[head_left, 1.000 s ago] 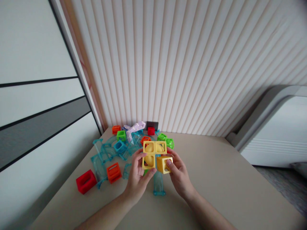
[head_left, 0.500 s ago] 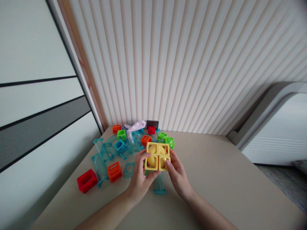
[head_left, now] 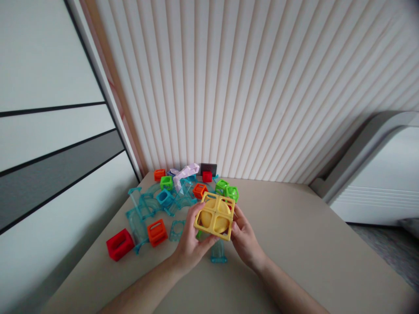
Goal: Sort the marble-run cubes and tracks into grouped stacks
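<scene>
Between my hands, above the table, is a yellow block assembly (head_left: 215,215), a two-by-two square of frames with rounded channels inside. My left hand (head_left: 193,244) grips its left side, thumb along the lower edge. At its right side, my right hand (head_left: 244,240) holds the edge between thumb and fingers; some fingertips are hidden behind it. Under the assembly, partly covered, a clear blue track piece (head_left: 218,252) lies on the table, and a bit of green shows beside my left thumb. Two green blocks (head_left: 231,193) sit just behind the assembly.
On the table (head_left: 294,244), left of my hands, lie a red block (head_left: 120,244), an orange block (head_left: 157,232), a blue cube (head_left: 165,198) and several clear blue tracks (head_left: 136,226). A lilac faceted object (head_left: 186,173) and a black socket (head_left: 208,169) are near the ribbed wall (head_left: 229,87).
The yellow block assembly has turned and tilted, so a different face with a joined four-window frame shows. My right thumb has moved from its front face to its right edge.
</scene>
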`<state>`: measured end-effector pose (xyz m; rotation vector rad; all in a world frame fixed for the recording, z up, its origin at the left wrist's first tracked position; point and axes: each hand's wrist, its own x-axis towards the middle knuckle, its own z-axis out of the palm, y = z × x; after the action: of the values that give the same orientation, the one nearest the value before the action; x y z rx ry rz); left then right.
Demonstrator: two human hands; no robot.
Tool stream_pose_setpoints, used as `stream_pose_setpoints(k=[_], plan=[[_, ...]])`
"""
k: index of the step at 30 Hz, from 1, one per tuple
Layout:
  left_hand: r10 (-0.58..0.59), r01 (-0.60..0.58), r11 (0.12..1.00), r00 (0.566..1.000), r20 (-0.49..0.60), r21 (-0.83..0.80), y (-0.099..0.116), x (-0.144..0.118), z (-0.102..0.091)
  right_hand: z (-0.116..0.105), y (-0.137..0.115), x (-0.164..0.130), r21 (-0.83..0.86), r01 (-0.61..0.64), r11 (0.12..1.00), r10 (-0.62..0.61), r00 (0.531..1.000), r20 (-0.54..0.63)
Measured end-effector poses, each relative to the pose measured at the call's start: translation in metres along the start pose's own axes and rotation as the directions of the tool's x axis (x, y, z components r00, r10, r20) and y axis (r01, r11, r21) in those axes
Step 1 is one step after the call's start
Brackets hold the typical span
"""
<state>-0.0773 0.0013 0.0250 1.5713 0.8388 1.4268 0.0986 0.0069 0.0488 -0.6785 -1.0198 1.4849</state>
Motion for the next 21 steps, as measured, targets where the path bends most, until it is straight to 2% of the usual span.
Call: stream_pose_setpoints(k=[5,7,9,11,13,15,18,21], plan=[[0.07,-0.062,0.988,0.996,-0.053,0.138,-0.003,0.002,-0.002,-0.002,0.0,0.0,-0.042,0.018,0.999,-0.015,0.998,0.068],[0.119,-0.096,0.97,0.989,-0.093,0.221,-0.004,0.003,-0.002,-0.003,0.001,-0.002,-0.06,0.026,0.998,-0.024,0.999,0.041],[0.146,-0.12,0.955,0.986,-0.08,0.272,-0.005,0.001,0.0,-0.003,0.002,-0.003,-0.086,0.025,0.996,-0.027,0.999,-0.026],[0.121,-0.12,0.966,0.993,0.012,0.227,-0.003,-0.003,0.002,-0.003,0.003,-0.004,-0.14,0.019,0.99,-0.034,0.994,-0.107],[0.068,-0.079,0.993,0.99,0.122,0.086,0.0,-0.008,0.005,-0.002,0.002,-0.005,-0.211,0.028,0.977,-0.064,0.984,-0.166],[0.014,-0.001,0.997,0.987,0.162,-0.076,0.005,-0.011,0.009,-0.001,0.0,-0.006,-0.269,0.064,0.961,-0.119,0.974,-0.195],[-0.046,0.053,0.976,0.998,0.039,-0.212,0.011,-0.012,0.015,0.002,0.001,-0.01,-0.286,0.134,0.949,-0.196,0.96,-0.2],[-0.069,0.043,0.976,0.99,-0.119,-0.213,0.014,-0.009,0.016,0.005,0.01,-0.02,-0.258,0.158,0.953,-0.196,0.972,-0.131]])
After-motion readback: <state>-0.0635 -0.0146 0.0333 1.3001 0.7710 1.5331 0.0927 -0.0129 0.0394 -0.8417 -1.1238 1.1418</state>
